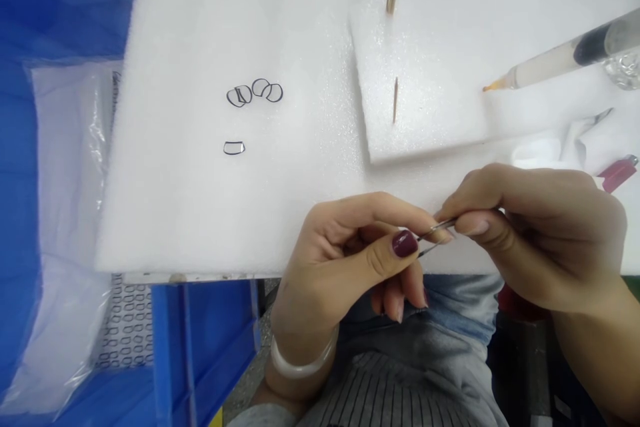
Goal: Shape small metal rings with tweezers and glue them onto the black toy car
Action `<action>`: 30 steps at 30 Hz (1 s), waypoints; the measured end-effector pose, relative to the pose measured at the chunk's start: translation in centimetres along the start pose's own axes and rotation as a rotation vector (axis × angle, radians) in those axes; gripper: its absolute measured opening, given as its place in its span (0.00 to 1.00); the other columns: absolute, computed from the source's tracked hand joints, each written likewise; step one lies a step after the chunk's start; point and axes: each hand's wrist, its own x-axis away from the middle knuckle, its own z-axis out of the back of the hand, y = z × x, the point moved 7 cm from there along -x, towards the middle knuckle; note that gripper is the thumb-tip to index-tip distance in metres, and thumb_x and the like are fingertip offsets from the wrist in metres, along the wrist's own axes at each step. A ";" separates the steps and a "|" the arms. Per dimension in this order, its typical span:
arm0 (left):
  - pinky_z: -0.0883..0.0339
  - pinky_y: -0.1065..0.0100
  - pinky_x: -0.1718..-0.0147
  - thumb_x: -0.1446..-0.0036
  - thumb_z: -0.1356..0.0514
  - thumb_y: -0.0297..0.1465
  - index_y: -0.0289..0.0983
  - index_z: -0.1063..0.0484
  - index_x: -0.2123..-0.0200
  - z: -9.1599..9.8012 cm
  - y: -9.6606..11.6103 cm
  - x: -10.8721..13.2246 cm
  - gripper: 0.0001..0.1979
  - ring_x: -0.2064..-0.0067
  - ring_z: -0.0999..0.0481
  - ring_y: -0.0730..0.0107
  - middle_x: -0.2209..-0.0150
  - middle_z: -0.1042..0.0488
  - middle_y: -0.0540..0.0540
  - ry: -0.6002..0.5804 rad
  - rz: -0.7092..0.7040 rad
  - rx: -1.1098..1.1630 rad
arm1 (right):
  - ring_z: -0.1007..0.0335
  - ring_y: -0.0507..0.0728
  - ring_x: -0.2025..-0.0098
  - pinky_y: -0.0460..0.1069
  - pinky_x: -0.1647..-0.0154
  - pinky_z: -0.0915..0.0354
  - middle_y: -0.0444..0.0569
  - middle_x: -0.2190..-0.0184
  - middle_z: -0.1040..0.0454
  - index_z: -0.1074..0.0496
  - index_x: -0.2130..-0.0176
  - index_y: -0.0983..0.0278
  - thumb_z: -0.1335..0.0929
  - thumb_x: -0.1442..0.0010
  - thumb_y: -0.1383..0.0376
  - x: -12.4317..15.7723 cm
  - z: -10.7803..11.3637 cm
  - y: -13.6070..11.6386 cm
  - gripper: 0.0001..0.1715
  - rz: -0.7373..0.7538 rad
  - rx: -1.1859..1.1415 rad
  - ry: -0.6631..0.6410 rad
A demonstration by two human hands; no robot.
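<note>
In the head view, the step in hand looks to be fine two-handed work on one thin shiny piece (437, 227); it is up off the white foam sheet (190, 213), between the two hands near the sheet's front edge; the left hand (350, 253) has thumb and forefinger closed on one end, the remaining fingers curled loosely below; the right hand (545, 233) pinches the other end between thumb and forefinger, its other fingers mostly hidden; so both sets of fingers are grasping the same piece; the next move, as I judge it, calls for a light, even pinch and little pull, since something so slender could bend or slip; the piece shows as two narrow, dark, glinting strands, slightly curved, perhaps the sides of a small loop, though the fingertips cover its ends and its full outline cannot be told; on the sheet, well apart from the hands, lie a cluster of dark-edged loops (243, 95), some overlapping, and a single loop (234, 147) nearer the person; to the right, a smaller foam block (430, 120) carries a short thin stick (395, 100), with a syringe (545, 70) reaching in over it, its orange tip pointing left.
</note>
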 end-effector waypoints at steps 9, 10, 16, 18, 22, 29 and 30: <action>0.35 0.85 0.82 0.34 0.33 0.37 0.45 0.16 0.61 -0.2 -0.3 0.0 0.05 0.81 0.28 0.84 0.76 0.20 0.54 -0.005 0.086 0.061 | 0.35 0.48 0.79 0.46 0.82 0.43 0.42 0.77 0.26 0.29 0.68 0.63 0.33 0.30 0.67 0.2 -0.2 0.7 0.12 -0.101 -0.157 -0.025; 0.35 0.86 0.82 0.34 0.33 0.36 0.45 0.16 0.61 -0.3 -0.3 0.0 0.05 0.82 0.28 0.85 0.76 0.20 0.54 0.004 0.082 0.066 | 0.35 0.48 0.78 0.46 0.82 0.43 0.42 0.77 0.27 0.28 0.67 0.62 0.33 0.29 0.66 0.2 -0.1 0.9 0.12 -0.122 -0.168 -0.013; 0.36 0.86 0.82 0.34 0.33 0.36 0.44 0.17 0.61 -0.4 -0.3 0.1 0.05 0.82 0.30 0.86 0.77 0.20 0.54 0.020 0.069 0.075 | 0.36 0.50 0.76 0.46 0.80 0.39 0.43 0.75 0.29 0.27 0.64 0.60 0.34 0.28 0.63 0.9 0.6 1.5 0.11 -0.193 -0.148 0.084; 0.36 0.86 0.82 0.34 0.33 0.37 0.44 0.17 0.61 -0.4 -0.3 0.2 0.05 0.82 0.30 0.86 0.77 0.20 0.55 0.032 0.066 0.077 | 0.35 0.50 0.76 0.46 0.80 0.38 0.43 0.75 0.28 0.26 0.63 0.60 0.34 0.27 0.62 1.0 0.7 1.5 0.11 -0.199 -0.147 0.085; 0.37 0.87 0.83 0.34 0.33 0.37 0.43 0.18 0.63 -0.3 -0.4 0.2 0.06 0.82 0.29 0.87 0.76 0.20 0.55 0.043 0.083 0.079 | 0.35 0.49 0.76 0.45 0.80 0.37 0.42 0.75 0.28 0.26 0.61 0.59 0.35 0.27 0.62 1.1 0.6 1.5 0.10 -0.197 -0.133 0.084; 0.35 0.87 0.81 0.34 0.33 0.37 0.43 0.19 0.64 -0.3 -0.3 -0.1 0.06 0.79 0.26 0.86 0.75 0.19 0.56 0.031 0.127 0.058 | 0.33 0.50 0.75 0.46 0.81 0.37 0.43 0.74 0.27 0.25 0.62 0.59 0.35 0.27 0.62 1.2 0.8 1.5 0.11 -0.194 -0.081 0.078; 0.34 0.87 0.80 0.35 0.32 0.36 0.43 0.19 0.64 -0.3 -0.3 -0.1 0.05 0.79 0.26 0.86 0.75 0.19 0.56 0.038 0.120 0.056 | 0.33 0.50 0.75 0.46 0.81 0.38 0.43 0.75 0.27 0.25 0.61 0.59 0.34 0.27 0.62 1.2 0.8 1.5 0.10 -0.195 -0.089 0.085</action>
